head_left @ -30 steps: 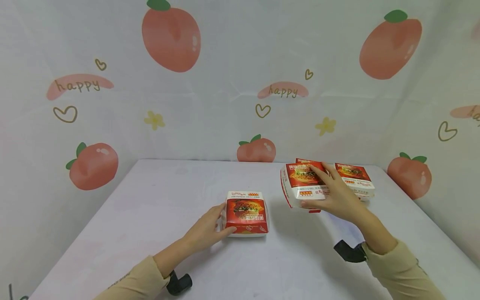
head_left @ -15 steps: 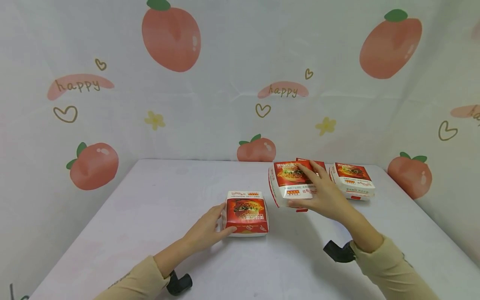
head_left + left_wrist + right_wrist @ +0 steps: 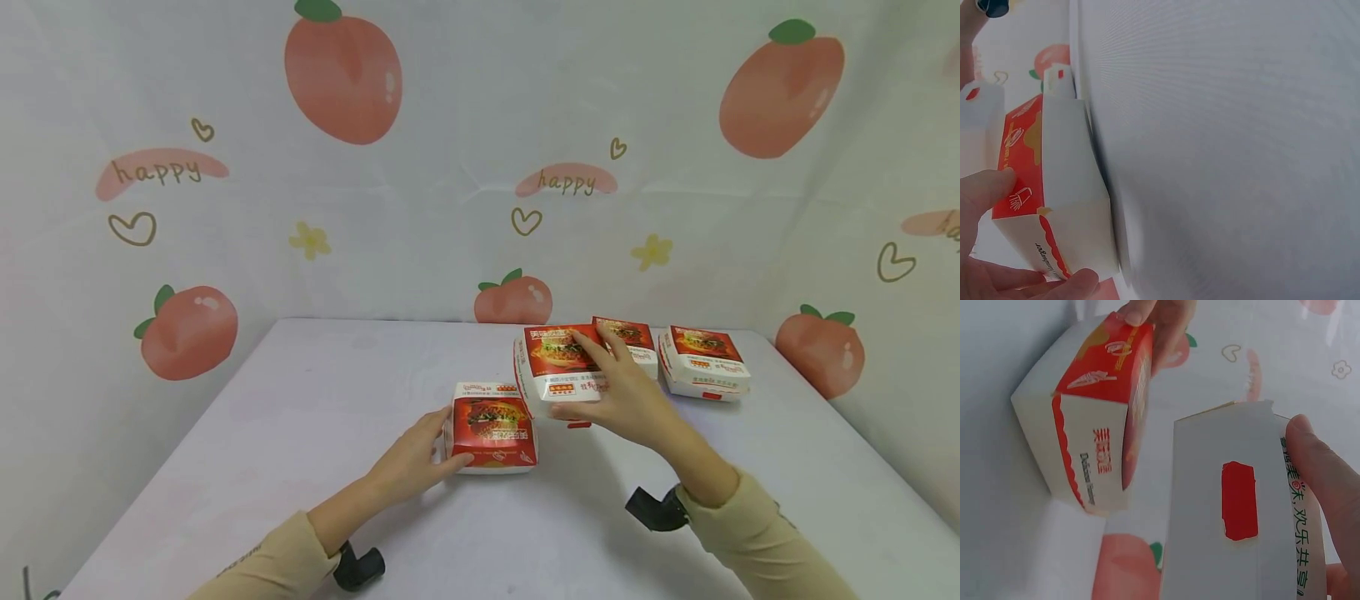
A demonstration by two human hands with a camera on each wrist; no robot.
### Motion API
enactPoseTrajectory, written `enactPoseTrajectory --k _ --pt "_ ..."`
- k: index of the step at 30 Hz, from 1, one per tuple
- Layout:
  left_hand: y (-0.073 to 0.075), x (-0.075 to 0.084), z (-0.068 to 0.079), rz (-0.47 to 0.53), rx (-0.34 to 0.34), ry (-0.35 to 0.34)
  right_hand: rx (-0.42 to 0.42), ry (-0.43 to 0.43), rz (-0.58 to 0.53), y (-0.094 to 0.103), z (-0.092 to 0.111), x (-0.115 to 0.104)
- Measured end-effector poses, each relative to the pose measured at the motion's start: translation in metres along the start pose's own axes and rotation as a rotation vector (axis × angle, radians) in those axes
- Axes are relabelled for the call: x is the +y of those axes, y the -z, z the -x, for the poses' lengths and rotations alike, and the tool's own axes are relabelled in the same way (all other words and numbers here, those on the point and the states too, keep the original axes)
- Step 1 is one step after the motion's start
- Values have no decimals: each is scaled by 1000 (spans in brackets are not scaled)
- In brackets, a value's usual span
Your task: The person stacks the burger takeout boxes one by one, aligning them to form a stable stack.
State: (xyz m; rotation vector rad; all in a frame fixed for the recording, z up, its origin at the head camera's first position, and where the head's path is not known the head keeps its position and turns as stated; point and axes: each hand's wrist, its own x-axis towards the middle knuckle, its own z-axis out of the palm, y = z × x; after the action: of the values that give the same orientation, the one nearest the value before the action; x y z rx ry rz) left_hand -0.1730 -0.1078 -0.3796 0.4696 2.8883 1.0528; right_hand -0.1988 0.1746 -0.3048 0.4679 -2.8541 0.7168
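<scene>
A centre box on the worktop; a raised box behind its right.
At back right, a rear box left of a corner box.

Beige left sleeve worn loosely, small dark lettering printed along it, matching right sleeve, elbow-shaped black left wrist camera worn beside the cuff, similar black right wrist camera.

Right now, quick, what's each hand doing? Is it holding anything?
Left hand: holding the lower burger box, which sits on the table.
Right hand: holding the raised burger box above the table.
</scene>
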Motion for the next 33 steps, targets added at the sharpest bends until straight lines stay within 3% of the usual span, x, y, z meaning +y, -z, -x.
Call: enactPoseTrajectory --k 11,18,33 --pt "1 1 1 -4 -5 -5 -25 -3 -51 -17 -2 -18" --pt "0 1 0 0 -10 12 2 26 -56 -26 -3 -31" --pt "0 0 1 14 12 -25 -6 0 -51 -39 -7 -53"
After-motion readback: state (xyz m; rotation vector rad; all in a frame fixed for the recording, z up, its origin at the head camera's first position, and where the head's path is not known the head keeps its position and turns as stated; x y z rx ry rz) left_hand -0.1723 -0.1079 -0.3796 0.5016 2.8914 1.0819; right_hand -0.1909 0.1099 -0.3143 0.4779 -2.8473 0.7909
